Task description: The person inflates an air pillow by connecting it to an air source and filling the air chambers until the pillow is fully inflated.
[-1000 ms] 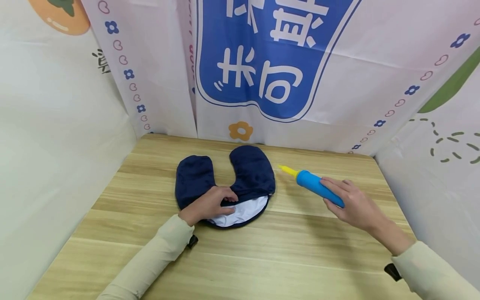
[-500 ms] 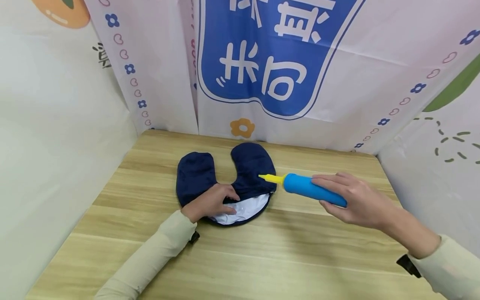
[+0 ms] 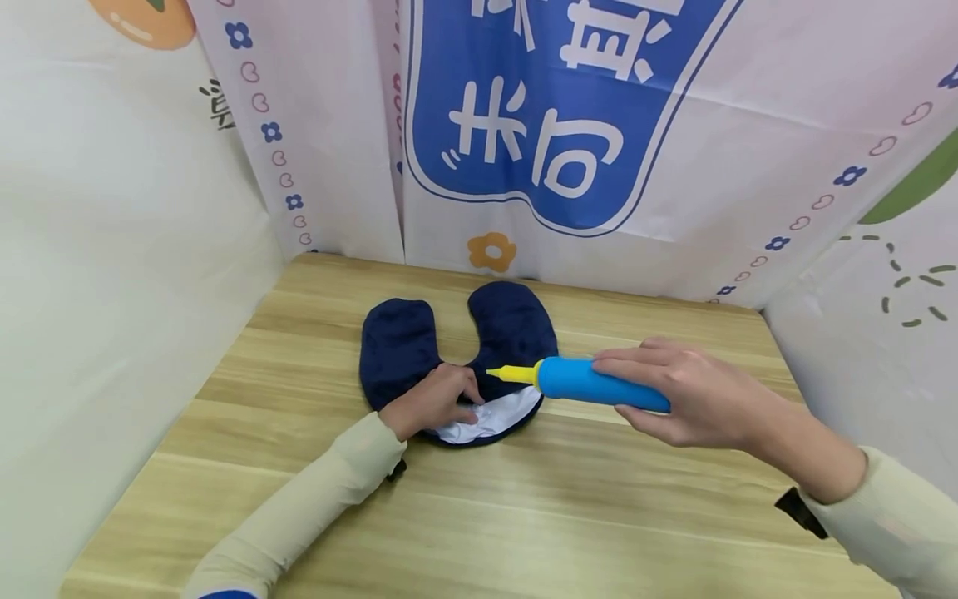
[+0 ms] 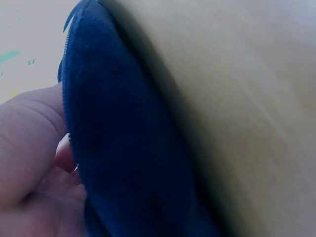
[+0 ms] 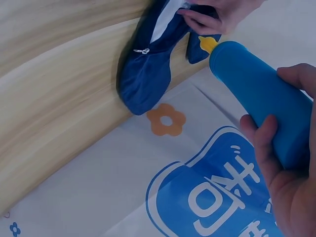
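A navy U-shaped neck pillow [image 3: 516, 324] lies flat on the wooden table, its zipper open along the curved front. White inner lining [image 3: 501, 416] shows through that gap. My left hand [image 3: 434, 399] is at the opening, its curled fingers and thumb holding the pillow there; something small and clear shows by the fingertips in the right wrist view. My right hand [image 3: 688, 395] grips a blue hand pump [image 3: 591, 383] around its barrel. The pump's yellow nozzle [image 3: 512, 374] points left, above the pillow and short of the left hand. A zipper pull [image 5: 142, 51] hangs at the opening's end.
The wooden table [image 3: 524, 532] spreads in front of and beside the pillow. A white printed cloth [image 3: 344, 125] stands behind the table's back edge, and white sheets hang at both sides. A dark strap piece [image 3: 801, 512] sits at the right sleeve.
My right hand has brought the pump leftward, its nozzle turning nearly level and now over the pillow. My left hand stays at the opening. The view has shifted slightly.
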{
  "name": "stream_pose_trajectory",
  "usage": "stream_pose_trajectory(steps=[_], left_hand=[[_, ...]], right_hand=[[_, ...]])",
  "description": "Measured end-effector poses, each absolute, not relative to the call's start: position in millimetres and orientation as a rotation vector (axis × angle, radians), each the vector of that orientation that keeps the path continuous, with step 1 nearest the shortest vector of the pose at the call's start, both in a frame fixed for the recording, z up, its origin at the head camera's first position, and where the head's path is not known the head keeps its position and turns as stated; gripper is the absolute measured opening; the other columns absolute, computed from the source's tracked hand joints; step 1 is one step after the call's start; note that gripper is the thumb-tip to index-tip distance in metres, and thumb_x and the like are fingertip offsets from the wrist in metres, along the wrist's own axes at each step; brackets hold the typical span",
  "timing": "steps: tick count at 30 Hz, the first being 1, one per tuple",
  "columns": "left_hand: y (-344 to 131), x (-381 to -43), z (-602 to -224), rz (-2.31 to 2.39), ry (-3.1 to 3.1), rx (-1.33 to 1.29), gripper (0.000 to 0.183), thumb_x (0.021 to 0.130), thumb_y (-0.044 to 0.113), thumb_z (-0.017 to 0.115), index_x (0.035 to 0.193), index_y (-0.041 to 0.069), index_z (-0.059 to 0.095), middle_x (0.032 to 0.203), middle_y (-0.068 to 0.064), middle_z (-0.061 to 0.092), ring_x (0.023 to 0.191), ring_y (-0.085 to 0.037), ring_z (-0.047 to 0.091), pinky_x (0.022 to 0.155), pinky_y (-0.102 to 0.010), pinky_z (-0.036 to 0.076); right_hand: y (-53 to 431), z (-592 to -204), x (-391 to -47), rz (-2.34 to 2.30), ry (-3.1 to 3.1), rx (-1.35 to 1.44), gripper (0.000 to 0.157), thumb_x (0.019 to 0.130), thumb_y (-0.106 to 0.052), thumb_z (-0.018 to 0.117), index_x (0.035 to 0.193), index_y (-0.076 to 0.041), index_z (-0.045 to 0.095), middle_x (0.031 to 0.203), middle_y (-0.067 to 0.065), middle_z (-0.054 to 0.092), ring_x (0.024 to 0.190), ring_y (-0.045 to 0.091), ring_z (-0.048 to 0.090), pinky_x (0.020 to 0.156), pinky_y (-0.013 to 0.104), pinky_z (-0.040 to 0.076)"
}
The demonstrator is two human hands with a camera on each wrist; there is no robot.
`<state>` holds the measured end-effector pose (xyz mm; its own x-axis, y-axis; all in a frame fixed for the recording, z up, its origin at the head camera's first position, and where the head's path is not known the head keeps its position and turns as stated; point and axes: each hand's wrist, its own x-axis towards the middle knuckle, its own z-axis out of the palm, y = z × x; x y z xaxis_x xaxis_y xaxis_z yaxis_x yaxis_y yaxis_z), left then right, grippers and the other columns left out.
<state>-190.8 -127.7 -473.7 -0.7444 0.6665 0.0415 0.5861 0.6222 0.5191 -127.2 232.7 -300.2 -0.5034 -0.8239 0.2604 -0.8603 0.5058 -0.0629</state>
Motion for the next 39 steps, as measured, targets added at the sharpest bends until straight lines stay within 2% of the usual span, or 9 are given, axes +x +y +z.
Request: stream_pose_trajectory(steps=[4, 9, 16, 24, 32, 39], left_hand=[[-124.7, -190.3, -474.8, 0.765, 2.738, 0.985, 0.02, 0.08, 0.013, 0.092, 0.099, 0.011, 0.086, 0.103, -0.004, 0.079, 0.099, -0.021, 0.074, 0.09, -0.038, 0.062], [-122.5, -189.9, -476.5, 0.764, 2.759, 0.99, 0.017, 0.08, 0.011, 0.092, 0.096, 0.009, 0.086, 0.099, -0.006, 0.08, 0.097, -0.022, 0.076, 0.088, -0.039, 0.063], [-122.6, -186.7, -482.0, 0.79, 2.785, 0.985, 0.005, 0.091, 0.01, 0.083, 0.094, 0.007, 0.081, 0.096, -0.004, 0.077, 0.09, -0.018, 0.072, 0.081, -0.032, 0.061], [-124.7, -179.4, -475.2, 0.665, 2.87, 1.04, 0.007, 0.104, 0.016, 0.068, 0.104, 0.009, 0.069, 0.103, -0.004, 0.071, 0.096, -0.02, 0.067, 0.082, -0.036, 0.059], [-125.0, -184.1, -471.8, 0.72, 2.867, 1.068, 0.005, 0.101, 0.007, 0.066, 0.102, 0.005, 0.07, 0.102, -0.006, 0.071, 0.09, -0.018, 0.065, 0.079, -0.033, 0.058], [-121.5, -185.2, -469.3, 0.705, 2.892, 1.107, 0.005, 0.1, 0.006, 0.067, 0.103, 0.005, 0.07, 0.102, -0.007, 0.072, 0.09, -0.019, 0.065, 0.08, -0.034, 0.058]], right_hand=[[228.9, -302.0, -125.7, 0.266, -2.578, 1.456, 0.048, 0.099, -0.038, 0.073, 0.143, -0.019, 0.066, 0.138, 0.001, 0.072, 0.109, 0.024, 0.074, 0.087, 0.049, 0.065], [226.9, -303.6, -123.1, 0.272, -2.57, 1.468, 0.058, 0.087, -0.024, 0.085, 0.142, -0.019, 0.067, 0.137, 0.001, 0.073, 0.106, 0.019, 0.072, 0.082, 0.043, 0.066], [224.7, -304.3, -121.8, 0.273, -2.541, 1.516, 0.048, 0.094, -0.031, 0.078, 0.14, -0.018, 0.068, 0.133, 0.0, 0.074, 0.105, 0.016, 0.071, 0.082, 0.041, 0.066], [223.4, -303.2, -119.6, 0.277, -2.516, 1.531, 0.048, 0.094, -0.029, 0.078, 0.139, -0.015, 0.069, 0.132, 0.001, 0.075, 0.104, 0.017, 0.071, 0.082, 0.041, 0.065], [221.2, -302.4, -118.5, 0.259, -2.543, 1.498, 0.052, 0.091, -0.027, 0.081, 0.14, -0.016, 0.068, 0.131, 0.001, 0.075, 0.101, 0.015, 0.07, 0.08, 0.039, 0.065], [223.4, -304.1, -119.2, 0.257, -2.523, 1.5, 0.05, 0.092, -0.027, 0.08, 0.139, -0.015, 0.068, 0.131, 0.001, 0.075, 0.1, 0.014, 0.069, 0.079, 0.038, 0.065]])
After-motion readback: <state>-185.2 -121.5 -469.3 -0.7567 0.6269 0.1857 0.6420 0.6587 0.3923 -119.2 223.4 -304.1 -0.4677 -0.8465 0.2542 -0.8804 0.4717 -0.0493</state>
